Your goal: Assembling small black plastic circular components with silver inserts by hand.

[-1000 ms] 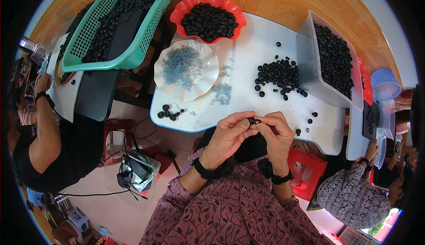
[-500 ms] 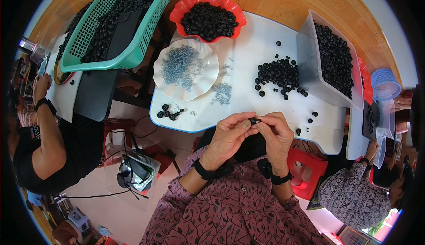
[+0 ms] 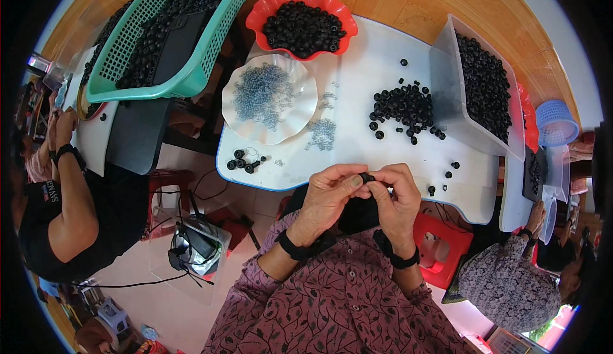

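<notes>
Just in front of my body, past the table's near edge, a small black round part (image 3: pixel 366 177) is pinched between both hands. My left hand (image 3: pixel 327 197) grips it with thumb and forefinger. The fingertips of my right hand (image 3: pixel 397 200) close on its right side and partly cover it, so its exact shape is hidden. On the table beyond lies a loose pile of black round parts (image 3: pixel 402 108). Several more black parts (image 3: pixel 242 162) sit near the left front edge. A white wavy-rimmed plate (image 3: pixel 304 108) holds many tiny pale coil-like pieces, and some lie beside it.
A red scalloped bowl (image 3: pixel 348 29) of black parts stands at the back. On the right is a translucent tub (image 3: pixel 450 98), on the left a green basket (image 3: pixel 204 69), both full of them. Co-workers sit at left (image 3: pixel 64 226) and right (image 3: pixel 511 284). A red stool (image 3: pixel 437 261) stands below the table.
My right fingertips have drawn closer to my left ones over the small black part. Both hands stay in nearly the same place. The left co-worker's hand has shifted a little.
</notes>
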`<state>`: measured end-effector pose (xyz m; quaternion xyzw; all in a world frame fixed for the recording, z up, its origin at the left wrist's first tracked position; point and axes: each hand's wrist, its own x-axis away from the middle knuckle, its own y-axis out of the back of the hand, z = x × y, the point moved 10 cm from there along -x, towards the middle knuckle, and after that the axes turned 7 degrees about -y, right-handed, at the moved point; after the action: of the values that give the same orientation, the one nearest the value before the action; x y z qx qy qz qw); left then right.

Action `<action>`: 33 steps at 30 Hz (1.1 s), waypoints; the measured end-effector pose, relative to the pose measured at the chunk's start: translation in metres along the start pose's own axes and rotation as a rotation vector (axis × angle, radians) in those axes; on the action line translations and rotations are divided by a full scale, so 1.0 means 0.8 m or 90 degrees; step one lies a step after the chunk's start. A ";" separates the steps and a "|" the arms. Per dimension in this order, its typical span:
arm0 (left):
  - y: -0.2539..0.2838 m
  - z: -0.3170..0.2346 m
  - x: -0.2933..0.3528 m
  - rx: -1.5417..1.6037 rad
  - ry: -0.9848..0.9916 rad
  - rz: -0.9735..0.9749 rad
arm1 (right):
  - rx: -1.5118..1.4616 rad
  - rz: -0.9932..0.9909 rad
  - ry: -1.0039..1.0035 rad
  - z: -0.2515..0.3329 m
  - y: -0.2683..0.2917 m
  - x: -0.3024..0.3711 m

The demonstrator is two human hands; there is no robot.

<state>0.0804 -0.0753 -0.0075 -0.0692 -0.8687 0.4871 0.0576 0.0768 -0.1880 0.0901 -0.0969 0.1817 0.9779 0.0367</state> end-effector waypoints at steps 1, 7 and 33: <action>-0.001 -0.001 0.000 -0.004 -0.005 0.017 | 0.028 0.003 0.016 0.006 -0.001 0.000; 0.000 -0.003 0.003 -0.002 0.020 0.003 | 0.062 0.043 0.022 0.013 -0.003 -0.002; -0.004 -0.019 0.010 -0.237 -0.009 -0.069 | 0.159 0.056 0.080 0.031 -0.004 -0.002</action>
<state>0.0749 -0.0626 0.0036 -0.0279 -0.9467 0.3144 0.0636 0.0743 -0.1757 0.1122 -0.1447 0.3080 0.9403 -0.0058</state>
